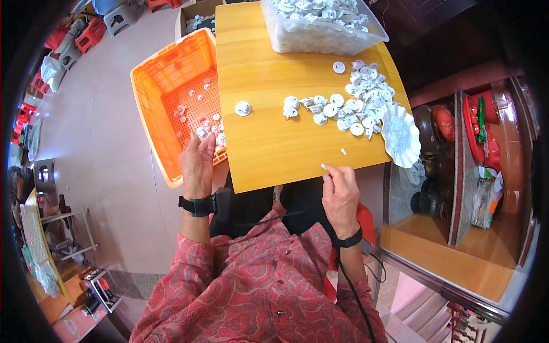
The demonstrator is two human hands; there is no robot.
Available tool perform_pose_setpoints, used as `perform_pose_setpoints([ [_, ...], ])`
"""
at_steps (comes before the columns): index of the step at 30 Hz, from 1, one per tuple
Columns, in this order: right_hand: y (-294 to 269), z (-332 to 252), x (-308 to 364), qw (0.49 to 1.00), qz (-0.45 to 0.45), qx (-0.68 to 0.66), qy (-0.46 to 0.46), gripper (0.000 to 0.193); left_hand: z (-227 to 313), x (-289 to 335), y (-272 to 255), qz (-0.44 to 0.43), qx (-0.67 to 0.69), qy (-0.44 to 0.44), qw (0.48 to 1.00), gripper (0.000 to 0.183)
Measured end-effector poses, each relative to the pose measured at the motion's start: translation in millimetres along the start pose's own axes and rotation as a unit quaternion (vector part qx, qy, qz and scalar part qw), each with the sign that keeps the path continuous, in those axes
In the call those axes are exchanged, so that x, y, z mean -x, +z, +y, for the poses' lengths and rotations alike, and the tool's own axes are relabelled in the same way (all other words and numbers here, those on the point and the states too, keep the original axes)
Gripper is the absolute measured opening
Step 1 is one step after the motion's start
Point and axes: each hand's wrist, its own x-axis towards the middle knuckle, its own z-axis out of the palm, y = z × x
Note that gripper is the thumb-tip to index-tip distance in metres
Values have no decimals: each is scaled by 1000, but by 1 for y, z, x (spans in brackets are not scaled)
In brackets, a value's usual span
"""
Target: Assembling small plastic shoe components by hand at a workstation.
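My left hand [198,166] is over the near side of the orange basket [150,91]. Its fingers are drawn together around a white round plastic part [202,132] at the tips. By the table's front edge, my right hand [341,197] pinches a small white plastic piece [323,166] between thumb and forefinger. Another small white piece [343,151] lies just beyond it. One round white part [243,108] sits alone at the table's left, and a heap of similar parts [366,97] spreads over the right side.
The yellow wooden table [269,154] carries a clear plastic bin [326,43] full of white parts at the back. A white scalloped dish [401,137] of small pieces stands at the right edge. Open shelves [460,171] are on the right. Red stools [90,35] stand far left.
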Motion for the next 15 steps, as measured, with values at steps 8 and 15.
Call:
perform_pose_setpoints([
  [8,-1,2,-2,996,-19,74,-42,25,-14,58,60,-213,-241,112,940,27],
  [15,-1,4,-1,993,-14,87,-75,24,-47,63,108,-333,-574,364,653,36],
])
